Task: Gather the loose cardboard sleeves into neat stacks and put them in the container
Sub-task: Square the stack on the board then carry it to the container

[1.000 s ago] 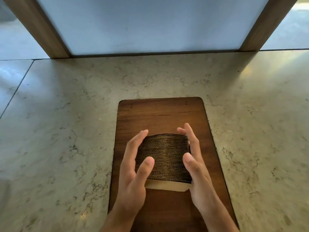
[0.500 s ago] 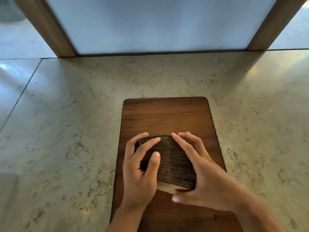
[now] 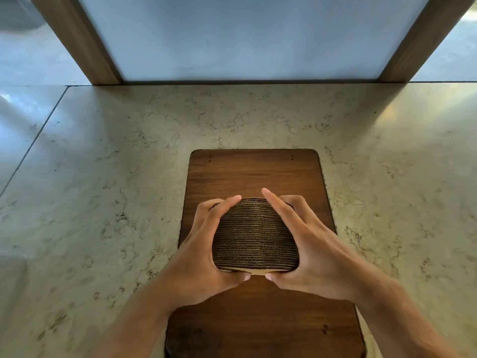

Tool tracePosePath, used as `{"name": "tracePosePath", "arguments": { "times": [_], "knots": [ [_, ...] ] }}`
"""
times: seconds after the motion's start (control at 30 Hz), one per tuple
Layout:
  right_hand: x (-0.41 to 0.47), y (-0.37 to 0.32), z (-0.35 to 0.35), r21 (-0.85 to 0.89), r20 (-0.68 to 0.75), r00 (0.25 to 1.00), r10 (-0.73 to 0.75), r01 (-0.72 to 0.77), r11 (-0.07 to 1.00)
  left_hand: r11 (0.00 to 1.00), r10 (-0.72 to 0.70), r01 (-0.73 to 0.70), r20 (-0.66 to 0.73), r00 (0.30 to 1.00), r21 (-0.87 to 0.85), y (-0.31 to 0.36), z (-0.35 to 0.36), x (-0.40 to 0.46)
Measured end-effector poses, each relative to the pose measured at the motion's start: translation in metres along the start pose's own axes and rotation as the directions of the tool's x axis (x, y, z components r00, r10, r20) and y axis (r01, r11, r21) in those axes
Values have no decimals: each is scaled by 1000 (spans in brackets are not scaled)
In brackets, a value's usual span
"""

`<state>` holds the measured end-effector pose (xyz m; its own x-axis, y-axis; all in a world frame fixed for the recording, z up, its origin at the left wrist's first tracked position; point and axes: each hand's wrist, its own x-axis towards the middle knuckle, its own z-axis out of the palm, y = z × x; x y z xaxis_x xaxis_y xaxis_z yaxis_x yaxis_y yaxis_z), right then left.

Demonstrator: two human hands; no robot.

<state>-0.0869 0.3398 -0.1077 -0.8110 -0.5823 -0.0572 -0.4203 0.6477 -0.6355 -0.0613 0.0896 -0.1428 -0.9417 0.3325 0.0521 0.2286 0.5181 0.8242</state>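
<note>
On the wooden board (image 3: 253, 174), about midway along it and toward your near edge of the stone surface (image 3: 103, 192), sits the stack of sleeves (image 3: 254, 236), and you've got it from both sides. Your left hand (image 3: 204, 257) is clasped around the stack's left end, fingers over the far edge, thumb tucked under the near bottom corner. Your right hand (image 3: 313, 251) mirrors it on the right end, index finger laid across the top toward the far side. Both thumbs nearly meet at the near face.

Here's what matters: the stack runs left to right between your palms, its layered edges facing up at you, so neither hand is nearer; it's dead centre between them. Looks to me like you're squaring it up, ready to lift.

No container shows anywhere; beyond the board there's only bare stone and a framed panel (image 3: 232, 34) at the far edge. So the carry direction I can't call. Keep the squeeze even, or the middle sleeves could bow out.
</note>
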Motion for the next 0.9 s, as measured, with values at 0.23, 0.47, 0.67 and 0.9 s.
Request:
{"name": "tracePosePath", "arguments": {
  "times": [0.23, 0.47, 0.67, 0.9],
  "knots": [
    [3, 10, 4, 135, 6, 1000, 16, -17, 991, 1000, -8, 8, 15, 1000, -18, -2, -3, 0],
    [7, 10, 9, 52, -32, 999, -39, 41, 998, 999, 35, -38, 70, 997, 35, -5, -9, 7],
    [9, 4, 11, 85, -83, 995, 46, -39, 996, 995, 20, -21, -2, 1000, -99, -1, -14, 10],
    [11, -18, 15, 751, -83, 978, 194, -67, 657, 630, -140, 74, -18, 990, -773, 17, -26, 19]
  ]
}}
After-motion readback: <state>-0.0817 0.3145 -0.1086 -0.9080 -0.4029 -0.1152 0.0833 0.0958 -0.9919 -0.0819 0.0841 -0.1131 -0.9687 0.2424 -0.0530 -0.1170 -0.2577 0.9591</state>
